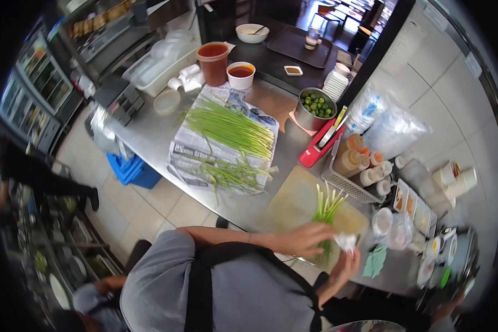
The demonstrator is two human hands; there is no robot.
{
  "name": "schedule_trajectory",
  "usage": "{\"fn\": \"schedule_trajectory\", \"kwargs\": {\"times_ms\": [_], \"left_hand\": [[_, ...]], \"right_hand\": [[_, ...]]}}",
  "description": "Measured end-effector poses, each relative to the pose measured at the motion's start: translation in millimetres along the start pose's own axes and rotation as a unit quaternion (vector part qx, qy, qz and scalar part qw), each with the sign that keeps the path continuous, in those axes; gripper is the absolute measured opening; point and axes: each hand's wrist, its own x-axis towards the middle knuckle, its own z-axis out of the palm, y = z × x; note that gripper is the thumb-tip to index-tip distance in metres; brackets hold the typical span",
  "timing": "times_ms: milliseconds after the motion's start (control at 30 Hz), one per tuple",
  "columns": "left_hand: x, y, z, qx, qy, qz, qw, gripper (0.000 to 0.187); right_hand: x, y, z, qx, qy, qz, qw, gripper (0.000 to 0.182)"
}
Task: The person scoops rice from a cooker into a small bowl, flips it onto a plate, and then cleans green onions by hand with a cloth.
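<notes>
My left hand (305, 238) reaches across the near part of the cutting board, blurred, fingers stretched out and holding nothing I can see. Close beside it, my right hand (345, 268) is closed on a crumpled white wad (346, 241), perhaps paper or thin plastic. A bunch of green onions (328, 206) lies on the yellowish cutting board (289, 200), white ends pointing away from me. Its green ends run down under and past my left hand, partly hidden.
More green onions (232, 128) and loose trimmings (227, 172) cover newspaper (181, 148) to the left. A red-handled tool (311, 156), a pot of small green citrus (316, 105), a bottle basket (346, 187) and a green cloth (375, 261) surround the board. Another person (91, 296) is at lower left.
</notes>
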Motion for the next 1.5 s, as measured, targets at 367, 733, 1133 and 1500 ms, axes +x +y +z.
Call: {"fn": "schedule_trajectory", "kwargs": {"times_ms": [367, 733, 1133, 1500], "left_hand": [[-95, -68, -193, -0.230, 0.149, -0.234, 0.933, 0.030], [-131, -161, -253, 0.212, 0.143, -0.166, 0.952, 0.024], [-116, -179, -277, 0.280, 0.107, -0.238, 0.924, 0.014], [-141, -163, -273, -0.068, 0.197, -0.341, 0.917, 0.014]], "right_hand": [[-17, 66, 279, -0.033, -0.202, 0.039, 0.978, 0.011], [-47, 86, 281, 0.044, -0.080, 0.202, 0.975, 0.009], [-38, 95, 300, 0.072, -0.088, 0.227, 0.967, 0.010], [-17, 153, 360, 0.047, -0.118, 0.300, 0.946, 0.024]]}}
